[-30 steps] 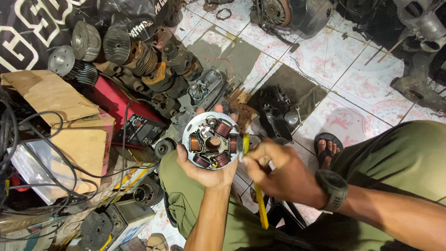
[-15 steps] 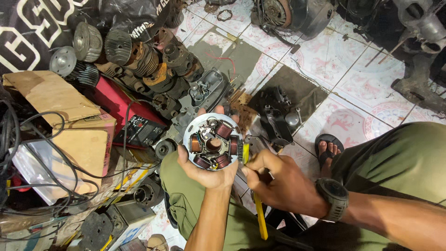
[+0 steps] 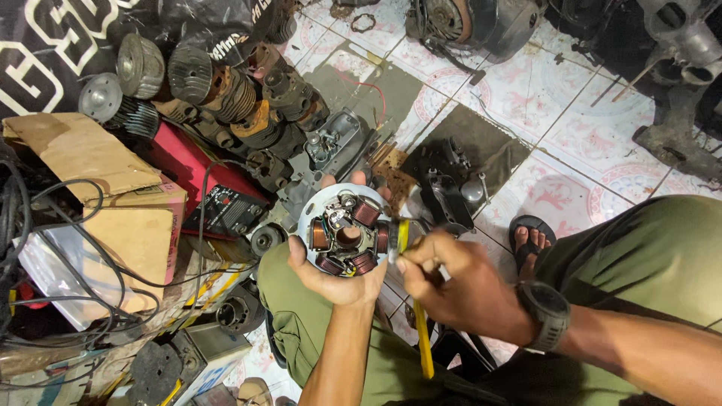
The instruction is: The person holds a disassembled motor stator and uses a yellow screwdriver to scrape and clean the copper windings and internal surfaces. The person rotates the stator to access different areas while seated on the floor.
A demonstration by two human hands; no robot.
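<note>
My left hand [image 3: 340, 274] cups a round metal stator plate [image 3: 346, 231] from below, its copper coils facing up. My right hand [image 3: 450, 284], with a dark watch on the wrist, grips a yellow-handled tool [image 3: 423, 342]. The tool's upper end touches the right rim of the plate, and its yellow handle hangs down below my fist. Both hands are over my lap in olive trousers.
Several finned engine cylinders [image 3: 226, 86] and a red box [image 3: 184, 162] lie on the floor to the left, beside cardboard boxes [image 3: 113, 203] and black cables. Dark engine parts [image 3: 451, 184] sit on the patterned tile ahead. My sandalled foot [image 3: 530, 237] rests at right.
My right hand has shifted slightly left and up, closer to the plate's rim. The left hand and the plate have stayed nearly still.
</note>
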